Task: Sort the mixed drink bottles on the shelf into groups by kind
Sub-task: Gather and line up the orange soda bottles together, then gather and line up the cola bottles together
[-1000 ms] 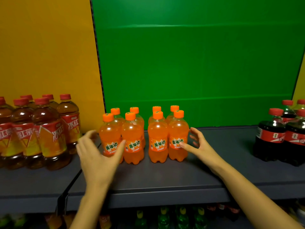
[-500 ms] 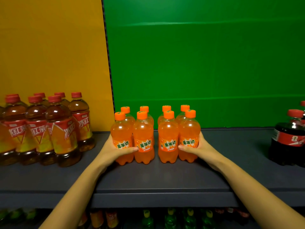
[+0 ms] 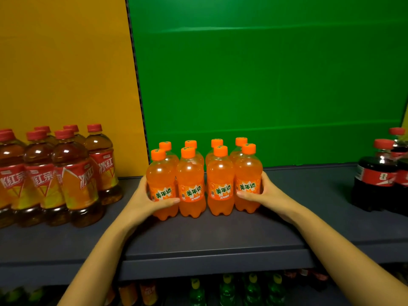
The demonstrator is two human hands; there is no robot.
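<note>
Eight small clear plastic bottles of orange soda (image 3: 191,173), orange-capped, stand upright in two tight rows of four on the grey shelf (image 3: 209,235), the left hand (image 3: 143,200) and right hand (image 3: 266,193) gripping the end ones. Left of them, upright red-capped brown iced-tea bottles (image 3: 75,173) bunched together; far right, upright dark cola bottles (image 3: 371,195), red labels

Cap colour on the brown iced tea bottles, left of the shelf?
Red caps on the iced tea bottles; the head view, the only one, shows them clearly.
</note>
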